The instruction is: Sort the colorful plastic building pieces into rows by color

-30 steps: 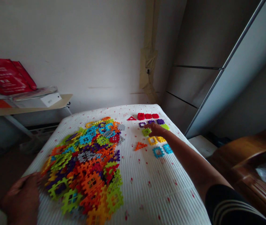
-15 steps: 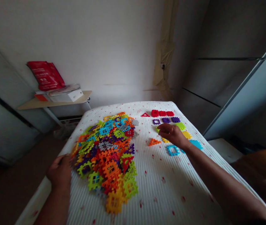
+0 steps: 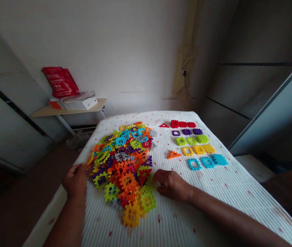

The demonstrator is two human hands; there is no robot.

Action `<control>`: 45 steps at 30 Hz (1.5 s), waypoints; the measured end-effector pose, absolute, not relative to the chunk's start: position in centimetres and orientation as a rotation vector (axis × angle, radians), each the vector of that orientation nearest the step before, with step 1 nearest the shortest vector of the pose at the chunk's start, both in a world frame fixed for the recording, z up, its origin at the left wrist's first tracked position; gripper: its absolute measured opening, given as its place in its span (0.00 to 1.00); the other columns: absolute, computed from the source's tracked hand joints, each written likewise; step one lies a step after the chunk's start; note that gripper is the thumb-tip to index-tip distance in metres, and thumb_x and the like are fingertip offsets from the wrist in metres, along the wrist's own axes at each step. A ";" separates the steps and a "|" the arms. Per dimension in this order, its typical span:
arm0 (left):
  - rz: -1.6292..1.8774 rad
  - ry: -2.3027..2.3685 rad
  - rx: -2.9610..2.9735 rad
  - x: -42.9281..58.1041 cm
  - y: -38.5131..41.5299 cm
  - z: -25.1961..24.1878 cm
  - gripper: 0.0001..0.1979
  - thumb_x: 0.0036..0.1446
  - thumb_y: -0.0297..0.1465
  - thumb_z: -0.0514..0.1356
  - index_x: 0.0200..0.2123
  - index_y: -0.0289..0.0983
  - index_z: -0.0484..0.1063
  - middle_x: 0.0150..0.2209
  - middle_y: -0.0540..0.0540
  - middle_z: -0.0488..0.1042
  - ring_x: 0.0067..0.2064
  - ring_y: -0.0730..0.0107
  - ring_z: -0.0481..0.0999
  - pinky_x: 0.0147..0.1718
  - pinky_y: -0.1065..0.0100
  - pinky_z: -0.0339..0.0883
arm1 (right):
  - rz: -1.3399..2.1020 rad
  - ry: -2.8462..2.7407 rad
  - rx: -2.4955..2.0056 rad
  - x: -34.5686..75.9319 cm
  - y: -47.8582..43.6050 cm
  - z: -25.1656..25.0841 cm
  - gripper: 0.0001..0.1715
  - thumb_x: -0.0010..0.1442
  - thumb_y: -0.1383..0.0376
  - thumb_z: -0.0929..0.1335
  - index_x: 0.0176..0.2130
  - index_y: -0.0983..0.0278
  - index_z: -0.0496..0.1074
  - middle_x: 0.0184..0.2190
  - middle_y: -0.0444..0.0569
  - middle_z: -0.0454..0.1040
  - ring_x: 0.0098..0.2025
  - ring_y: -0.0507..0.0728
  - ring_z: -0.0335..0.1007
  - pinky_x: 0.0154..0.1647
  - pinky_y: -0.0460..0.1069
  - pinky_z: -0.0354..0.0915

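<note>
A heap of colourful plastic interlocking tiles (image 3: 124,161) lies on a white ribbed mattress (image 3: 199,199). My left hand (image 3: 76,179) rests at the heap's left edge, fingers curled against the tiles. At the heap's right edge my right hand (image 3: 171,184) touches the tiles near a green one (image 3: 148,200), its fingers bent. To the right lie sorted rows: red tiles (image 3: 182,124), purple tiles (image 3: 187,132), green tiles (image 3: 191,140), yellow tiles (image 3: 198,150) and blue tiles (image 3: 207,162). A red triangle (image 3: 163,125) and an orange triangle (image 3: 173,155) sit beside the rows.
A small table (image 3: 69,109) by the wall carries a red bag (image 3: 61,81) and a white box (image 3: 84,103). Grey cabinet panels (image 3: 251,89) stand on the right, another panel on the left. Dark floor lies left of the mattress.
My right hand has drawn back from the sorted rows to the right edge of the heap. The green row now shows three tiles. The view has shifted left.
</note>
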State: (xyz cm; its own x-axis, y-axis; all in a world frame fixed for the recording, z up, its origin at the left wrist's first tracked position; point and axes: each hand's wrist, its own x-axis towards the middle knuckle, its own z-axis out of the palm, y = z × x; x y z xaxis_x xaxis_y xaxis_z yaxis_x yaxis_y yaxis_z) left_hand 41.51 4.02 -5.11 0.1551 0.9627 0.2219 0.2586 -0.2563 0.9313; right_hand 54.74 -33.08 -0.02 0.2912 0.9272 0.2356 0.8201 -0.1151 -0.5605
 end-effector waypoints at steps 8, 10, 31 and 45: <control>1.121 1.206 1.454 41.7 3.0 -4.1 0.17 0.38 0.36 0.62 0.34 0.33 0.73 0.24 0.51 0.71 0.28 0.69 0.70 0.31 0.67 0.65 | 0.080 -1.724 -2.048 54.3 -31.2 -1.5 0.23 0.55 0.68 0.67 0.51 0.60 0.67 0.52 0.51 0.69 0.52 0.58 0.65 0.51 0.52 0.65; 1.126 1.222 1.433 41.7 2.8 -3.8 0.17 0.37 0.35 0.63 0.33 0.33 0.74 0.23 0.52 0.70 0.28 0.69 0.69 0.31 0.67 0.65 | 0.038 -1.728 -2.054 54.2 -31.1 -1.6 0.21 0.56 0.67 0.66 0.51 0.60 0.67 0.52 0.50 0.69 0.52 0.57 0.66 0.50 0.51 0.65; 1.131 1.249 1.420 41.7 2.2 -3.0 0.16 0.35 0.35 0.62 0.30 0.34 0.74 0.22 0.52 0.70 0.28 0.70 0.68 0.30 0.66 0.63 | 0.266 -1.587 -2.206 59.3 -33.3 1.5 0.11 0.61 0.66 0.65 0.42 0.62 0.76 0.39 0.49 0.77 0.38 0.54 0.74 0.38 0.45 0.64; 1.131 1.231 1.393 41.8 2.7 -3.6 0.14 0.37 0.34 0.62 0.30 0.34 0.74 0.21 0.53 0.70 0.26 0.71 0.68 0.30 0.67 0.63 | 0.163 -1.393 -2.250 59.2 -35.4 1.7 0.21 0.49 0.71 0.70 0.45 0.64 0.71 0.40 0.50 0.74 0.39 0.54 0.70 0.40 0.47 0.65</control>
